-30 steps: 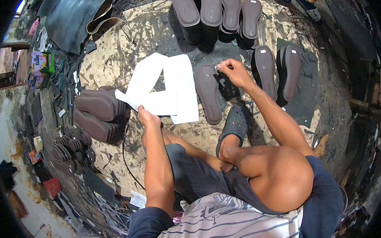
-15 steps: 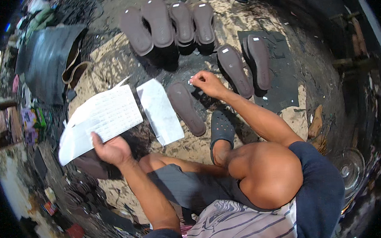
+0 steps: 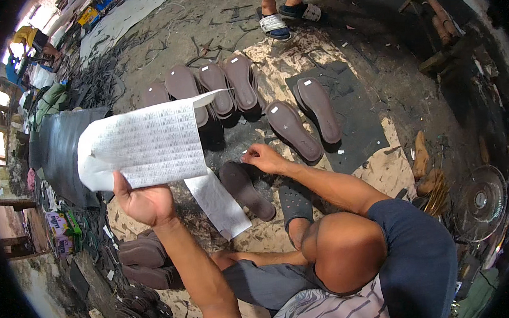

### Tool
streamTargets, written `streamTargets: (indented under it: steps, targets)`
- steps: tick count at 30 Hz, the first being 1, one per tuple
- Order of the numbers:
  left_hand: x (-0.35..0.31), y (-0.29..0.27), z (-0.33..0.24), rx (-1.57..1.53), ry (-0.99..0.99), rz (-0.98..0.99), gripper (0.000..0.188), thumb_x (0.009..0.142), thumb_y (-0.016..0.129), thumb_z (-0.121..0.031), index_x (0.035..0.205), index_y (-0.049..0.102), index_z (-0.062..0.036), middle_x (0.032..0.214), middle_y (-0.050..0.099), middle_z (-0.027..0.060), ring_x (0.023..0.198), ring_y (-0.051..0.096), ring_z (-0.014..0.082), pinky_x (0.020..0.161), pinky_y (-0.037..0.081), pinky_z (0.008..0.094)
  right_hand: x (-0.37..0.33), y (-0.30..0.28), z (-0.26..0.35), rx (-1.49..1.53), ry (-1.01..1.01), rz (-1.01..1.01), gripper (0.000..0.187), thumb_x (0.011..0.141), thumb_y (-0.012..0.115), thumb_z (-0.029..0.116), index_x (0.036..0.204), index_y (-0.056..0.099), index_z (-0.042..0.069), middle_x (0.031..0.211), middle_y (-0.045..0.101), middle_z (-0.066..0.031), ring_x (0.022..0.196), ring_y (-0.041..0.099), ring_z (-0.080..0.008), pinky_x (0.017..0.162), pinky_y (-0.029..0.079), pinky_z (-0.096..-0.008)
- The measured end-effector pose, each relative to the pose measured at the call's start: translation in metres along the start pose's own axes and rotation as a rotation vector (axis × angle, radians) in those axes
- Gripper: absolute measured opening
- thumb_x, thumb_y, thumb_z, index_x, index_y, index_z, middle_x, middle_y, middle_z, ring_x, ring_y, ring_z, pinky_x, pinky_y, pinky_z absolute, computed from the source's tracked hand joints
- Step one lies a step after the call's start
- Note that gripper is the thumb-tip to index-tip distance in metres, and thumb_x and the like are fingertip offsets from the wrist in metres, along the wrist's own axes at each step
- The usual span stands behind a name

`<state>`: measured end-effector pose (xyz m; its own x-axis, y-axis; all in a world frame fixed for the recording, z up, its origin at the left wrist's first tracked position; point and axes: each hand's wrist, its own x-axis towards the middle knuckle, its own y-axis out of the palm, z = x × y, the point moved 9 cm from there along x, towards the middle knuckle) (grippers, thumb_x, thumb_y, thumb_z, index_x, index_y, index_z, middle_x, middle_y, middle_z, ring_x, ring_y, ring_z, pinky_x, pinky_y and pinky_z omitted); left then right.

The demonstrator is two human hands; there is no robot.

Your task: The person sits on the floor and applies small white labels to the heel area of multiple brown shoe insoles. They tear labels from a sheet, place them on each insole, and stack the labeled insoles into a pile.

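Note:
My left hand holds a white sheet of printed stickers by its lower edge, thumb on top. The sheet is raised, with its upper right corner curled. My right hand is pinched on a tiny white sticker. Just below its fingertips lies a single brown shoe sole on the ground, with no white sticker visible on it. A blank white paper strip lies left of that sole, partly covered by the sheet. Right of my hand lie a brown sole with a white sticker and a similar pair.
Stacked brown soles with white stickers stand at the far side, partly behind the sheet. More brown soles lie by my left forearm. A black rubber sheet lies at right. Another person's sandalled feet stand beyond.
The view has tilted up, bringing another person's legs and the far floor in. My left hand has raised the sticker sheet, now over some far soles. My right hand stays pinched near the single sole.

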<state>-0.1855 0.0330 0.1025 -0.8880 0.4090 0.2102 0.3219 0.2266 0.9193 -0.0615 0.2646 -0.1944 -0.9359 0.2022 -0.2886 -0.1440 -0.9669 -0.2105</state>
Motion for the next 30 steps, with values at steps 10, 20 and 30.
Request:
streamTargets:
  steps: [10,20,30]
  targets:
    - [0.060,0.027,0.054,-0.168,-0.089,0.120,0.053,0.104,0.051,-0.018,0.151,0.042,0.0047,0.157,0.046,0.0213,0.148,0.039,0.0363,0.126,0.022,0.0565,-0.002,-0.003,0.005,-0.015,0.027,-0.001,0.048,0.091,0.074,0.046,0.105,0.073,0.000,0.105,0.073,-0.0203,0.101,0.070,-0.0316,0.091,0.052,-0.0410]
    - [0.074,0.059,0.063,-0.349,-0.202,0.274,0.050,0.099,0.054,-0.014,0.145,0.051,0.0053,0.151,0.053,0.0196,0.143,0.046,0.0336,0.126,0.024,0.0510,0.011,0.005,0.017,-0.050,-0.057,0.047,0.045,0.090,0.077,0.043,0.101,0.078,-0.001,0.098,0.077,-0.0186,0.091,0.071,-0.0239,0.083,0.054,-0.0396]
    - [-0.024,-0.034,-0.020,0.243,0.219,-0.398,0.052,0.101,0.053,-0.019,0.148,0.047,0.0025,0.156,0.048,0.0195,0.147,0.041,0.0342,0.126,0.023,0.0545,0.061,0.067,0.012,-0.376,-0.001,0.288,0.039,0.086,0.080,0.038,0.070,0.071,0.003,0.075,0.072,-0.0198,0.077,0.072,-0.0343,0.072,0.054,-0.0459]
